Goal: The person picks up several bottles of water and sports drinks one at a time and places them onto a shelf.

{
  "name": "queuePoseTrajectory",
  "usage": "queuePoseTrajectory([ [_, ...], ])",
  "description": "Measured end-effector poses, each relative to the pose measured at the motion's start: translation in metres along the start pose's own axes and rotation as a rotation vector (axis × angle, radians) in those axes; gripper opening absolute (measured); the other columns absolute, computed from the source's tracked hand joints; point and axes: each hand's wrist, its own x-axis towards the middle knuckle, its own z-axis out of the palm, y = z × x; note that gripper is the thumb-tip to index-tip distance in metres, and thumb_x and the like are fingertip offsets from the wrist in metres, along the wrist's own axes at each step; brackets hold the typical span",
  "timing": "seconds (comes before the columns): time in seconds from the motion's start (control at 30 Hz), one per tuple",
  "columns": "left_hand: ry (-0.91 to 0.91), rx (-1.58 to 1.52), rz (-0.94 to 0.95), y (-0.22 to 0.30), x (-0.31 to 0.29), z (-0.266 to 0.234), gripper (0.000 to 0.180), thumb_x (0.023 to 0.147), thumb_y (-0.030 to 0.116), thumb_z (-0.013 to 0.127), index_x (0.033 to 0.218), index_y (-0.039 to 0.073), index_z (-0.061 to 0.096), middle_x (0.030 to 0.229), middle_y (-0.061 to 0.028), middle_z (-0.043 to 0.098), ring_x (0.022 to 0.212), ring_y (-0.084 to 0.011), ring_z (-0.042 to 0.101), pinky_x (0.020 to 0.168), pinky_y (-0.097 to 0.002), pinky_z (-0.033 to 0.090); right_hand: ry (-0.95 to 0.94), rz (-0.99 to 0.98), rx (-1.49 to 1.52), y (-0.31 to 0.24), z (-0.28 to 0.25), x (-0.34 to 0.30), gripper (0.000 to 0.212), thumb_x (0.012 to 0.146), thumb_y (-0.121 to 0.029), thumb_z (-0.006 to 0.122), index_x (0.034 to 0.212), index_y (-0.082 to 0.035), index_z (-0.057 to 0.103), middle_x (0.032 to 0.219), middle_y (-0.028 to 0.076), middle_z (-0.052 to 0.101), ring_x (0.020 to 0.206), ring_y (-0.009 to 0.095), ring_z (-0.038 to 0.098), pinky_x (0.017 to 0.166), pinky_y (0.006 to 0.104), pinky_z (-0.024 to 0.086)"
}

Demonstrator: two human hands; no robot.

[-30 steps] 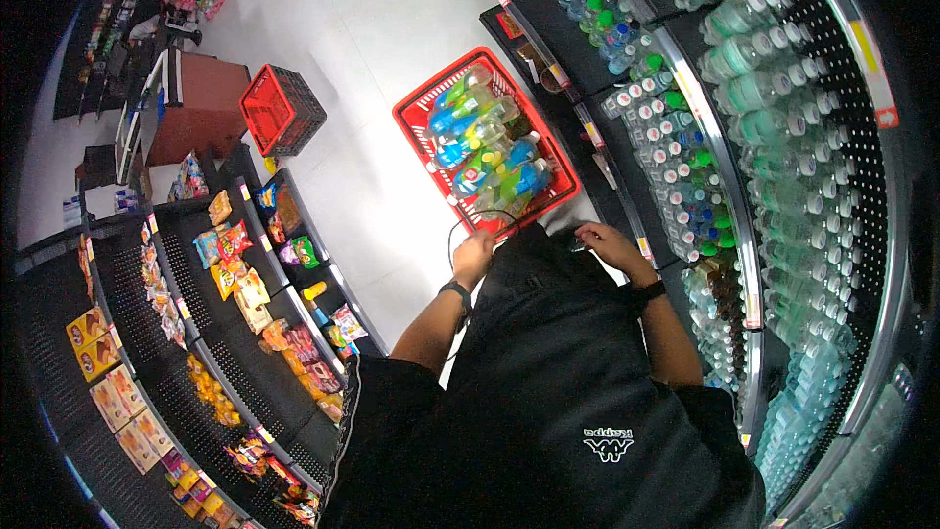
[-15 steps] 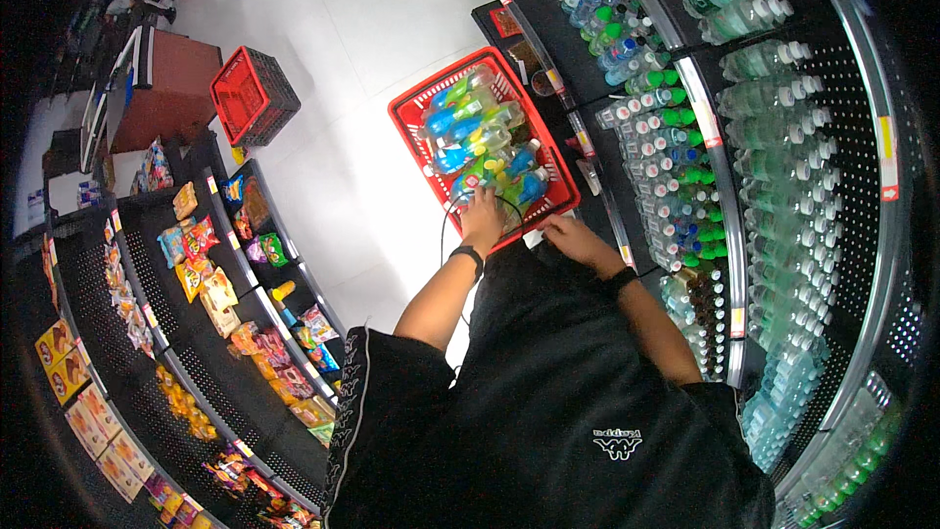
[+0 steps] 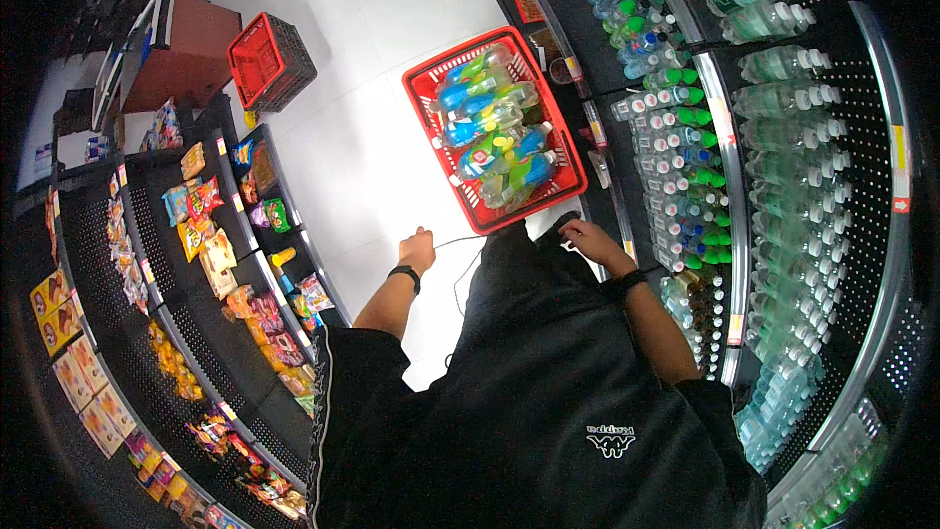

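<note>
Red basket [image 3: 563,152] of bottles [image 3: 494,132] ahead of left hand [image 3: 418,250].

1. Pretty clearly a shop, a small grocery or convenience store aisle.
2. Just right of the hands, dark shelves [image 3: 744,186] packed with rows of bottled drinks [image 3: 685,152].
3. Left of the hands, racks of snack packets [image 3: 201,235].
4. Right ahead of the hands, a red shopping basket [image 3: 494,127] full of bottles on the white floor [image 3: 372,137]; another red basket [image 3: 264,64] farther off.
</note>
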Motion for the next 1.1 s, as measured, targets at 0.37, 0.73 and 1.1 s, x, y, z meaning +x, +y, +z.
queuePoseTrajectory([
  [0.37,0.441,-0.209,0.26,0.14,0.067,-0.067,0.05,0.087,0.032,0.067,0.128,0.005,0.058,0.124,-0.0157,0.059,0.117,-0.0369,0.058,0.094,-0.0469,0.051,0.074,-0.031,0.026,0.007,-0.013,-0.02,0.026,0.102,-0.018,0.051,0.113,0.002,0.065,0.104,0.01,0.07,0.093,0.019,0.068,0.083,0.0322,0.055],
  [0.73,0.158,-0.115,0.174,0.163,0.114,-0.051,0.069,0.082,0.04,0.078,0.136,0.004,0.052,0.136,-0.018,0.052,0.122,-0.0364,0.06,0.095,-0.0482,0.054,0.169,0.133,0.319,-0.026,-0.035,-0.07,0.031,0.105,-0.029,0.052,0.124,-0.007,0.063,0.112,0.004,0.068,0.099,0.014,0.066,0.077,0.029,0.052],
  [1.1,-0.002,-0.759,0.834,0.216,0.013,-0.16,0.066,0.083,0.022,0.079,0.137,-0.001,0.05,0.13,-0.0215,0.055,0.126,-0.0344,0.053,0.107,-0.0396,0.041,0.147,-0.133,0.538,-0.095,-0.078,-0.108,0.044,0.1,-0.03,0.065,0.136,-0.007,0.056,0.126,0.006,0.065,0.106,0.016,0.062,0.093,0.0338,0.051],
])
